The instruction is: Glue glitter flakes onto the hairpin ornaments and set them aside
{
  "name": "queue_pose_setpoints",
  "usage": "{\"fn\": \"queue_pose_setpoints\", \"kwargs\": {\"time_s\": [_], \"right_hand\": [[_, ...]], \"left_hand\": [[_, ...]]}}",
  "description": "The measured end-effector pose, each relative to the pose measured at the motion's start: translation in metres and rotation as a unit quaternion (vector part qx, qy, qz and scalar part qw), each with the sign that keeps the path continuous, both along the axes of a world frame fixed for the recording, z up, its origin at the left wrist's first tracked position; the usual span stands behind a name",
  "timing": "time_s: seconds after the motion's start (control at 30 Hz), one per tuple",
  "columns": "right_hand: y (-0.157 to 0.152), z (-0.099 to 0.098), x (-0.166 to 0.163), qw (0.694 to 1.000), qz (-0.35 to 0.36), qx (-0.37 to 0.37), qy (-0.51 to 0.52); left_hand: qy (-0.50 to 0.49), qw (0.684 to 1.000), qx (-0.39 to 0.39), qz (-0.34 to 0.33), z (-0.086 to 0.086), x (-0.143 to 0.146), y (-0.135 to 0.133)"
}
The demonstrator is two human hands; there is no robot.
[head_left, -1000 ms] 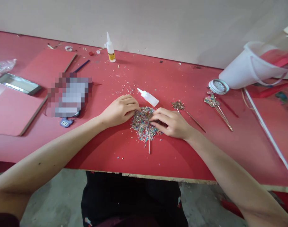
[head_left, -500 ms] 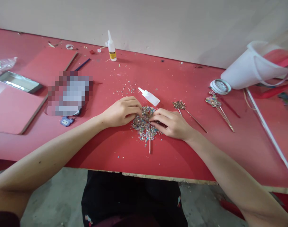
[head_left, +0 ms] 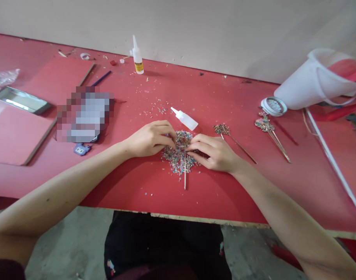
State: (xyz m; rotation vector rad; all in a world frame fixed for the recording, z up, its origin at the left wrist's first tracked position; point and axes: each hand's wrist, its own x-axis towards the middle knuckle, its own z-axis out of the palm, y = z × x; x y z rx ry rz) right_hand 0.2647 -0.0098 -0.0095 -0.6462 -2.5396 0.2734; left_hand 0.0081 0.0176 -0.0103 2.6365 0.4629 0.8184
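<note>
A pile of tiny multicoloured chips (head_left: 178, 165) lies on the red table in front of me. Over it is a metal hairpin (head_left: 185, 175), its shaft pointing towards me and its ornate head among the chips. My right hand (head_left: 214, 152) pinches the hairpin near the head from the right. From the left, my left hand (head_left: 154, 139) curls its fingers together at the edge of the pile, beside the hairpin head; what is between its fingertips is too small to make out. Just beyond my hands, a small white glue bottle (head_left: 187, 120) lies on its side.
Two more hairpins, a plain one (head_left: 222, 129) and a decorated one (head_left: 264, 124), lie to the right. A small round jar (head_left: 274, 106) and a white bucket (head_left: 304, 81) are behind them. Another glue bottle (head_left: 138, 64) stands at the back. A blurred phone-like object (head_left: 88, 116) lies left.
My left fingers have shifted very slightly at the pile, and my right hand keeps its place at the hairpin. The whole view has moved a little.
</note>
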Motion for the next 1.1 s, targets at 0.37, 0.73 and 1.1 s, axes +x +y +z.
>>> {"fn": "queue_pose_setpoints", "kwargs": {"time_s": [0.37,0.73,1.1], "right_hand": [[-0.0011,0.0005,-0.0011,1.0,0.009,-0.001,-0.014],[0.0007,-0.0004,0.0007,1.0,0.007,0.007,-0.012],[0.0015,0.0002,0.0009,1.0,0.005,0.004,-0.008]], "left_hand": [[0.025,0.999,0.02,0.017,0.0004,-0.0001,-0.0008],[0.023,0.999,0.022,0.014,0.001,0.0003,-0.0014],[0.025,0.999,0.02,0.01,0.0009,0.0,-0.001]]}}
